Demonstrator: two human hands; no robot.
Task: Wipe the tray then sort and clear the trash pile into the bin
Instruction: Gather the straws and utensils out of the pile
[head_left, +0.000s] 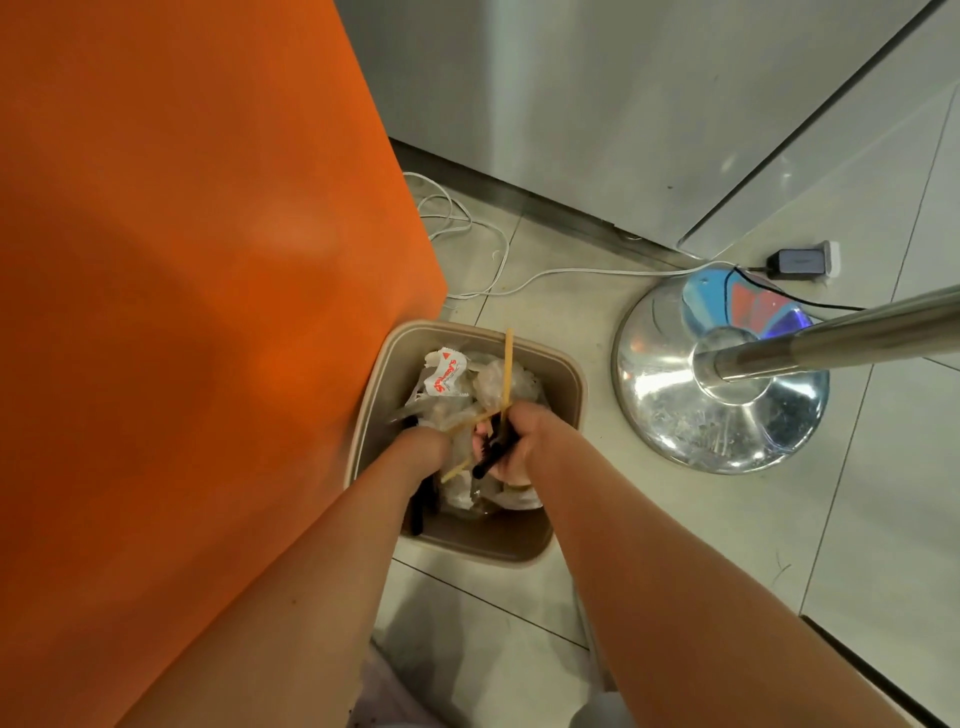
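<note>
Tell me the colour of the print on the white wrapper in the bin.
Red print on the wrapper, seen clearly in the head view.

Left hand (423, 449) and right hand (519, 441) on bare forearms; pale lilac garment (387, 691) with dark specks

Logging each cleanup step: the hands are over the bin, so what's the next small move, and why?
Probably open the right hand and let go: it grips yellow sticks and black straws directly above the bin, which already holds wrappers.
</note>
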